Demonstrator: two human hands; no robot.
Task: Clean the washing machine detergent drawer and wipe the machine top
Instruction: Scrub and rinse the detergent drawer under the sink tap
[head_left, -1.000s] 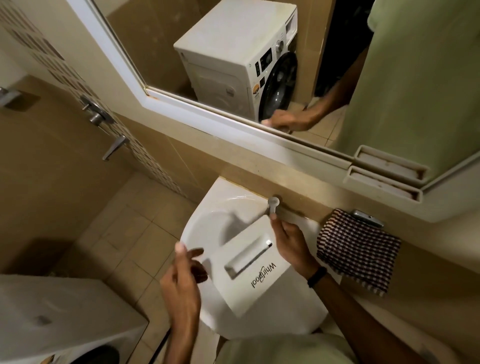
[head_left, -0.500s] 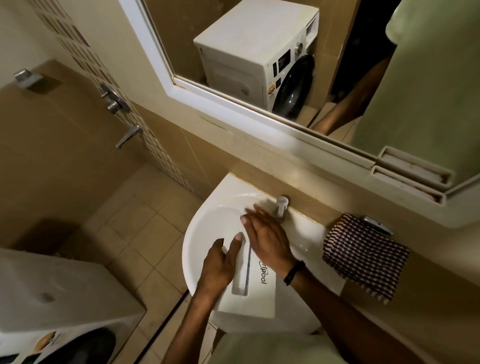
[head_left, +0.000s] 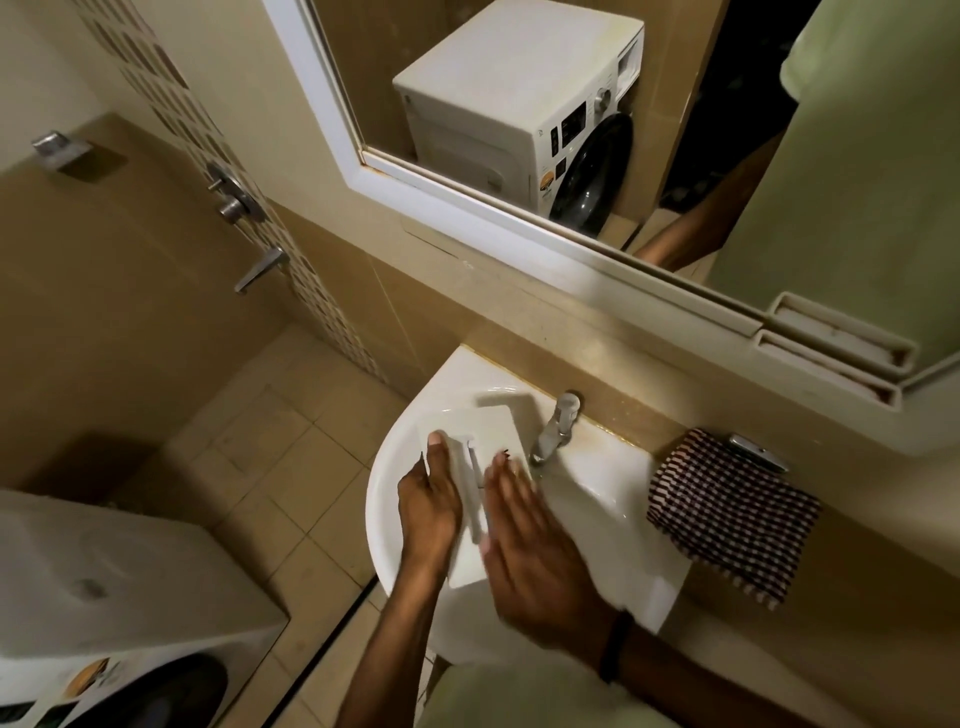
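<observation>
The detergent drawer (head_left: 491, 431) lay in the sink (head_left: 602, 499), its long axis running away from the person toward the wall, its far right corner just beside the tap (head_left: 555, 428); both hands were on it, one on each side of the recessed handle slot. The left hand (head_left: 428, 501) lay along the drawer's left edge with one digit stretched flat on the panel; whether the other fingers curled beneath could not be told. The right hand (head_left: 535, 545), blurred, was spread flat with straight fingers over the right half, grasping nothing; it was the nearer to the spout, and any rinse would likely turn on that closeness. The drawer was hard, smooth white plastic, a flat oblong; the sink was glossy and rounded; the tap was dull metal. A checked cloth (head_left: 727, 519), soft and folded, lay on the bench right of the sink, well apart from both hands; the washing machine (head_left: 104, 587) stood at lower left.
</observation>
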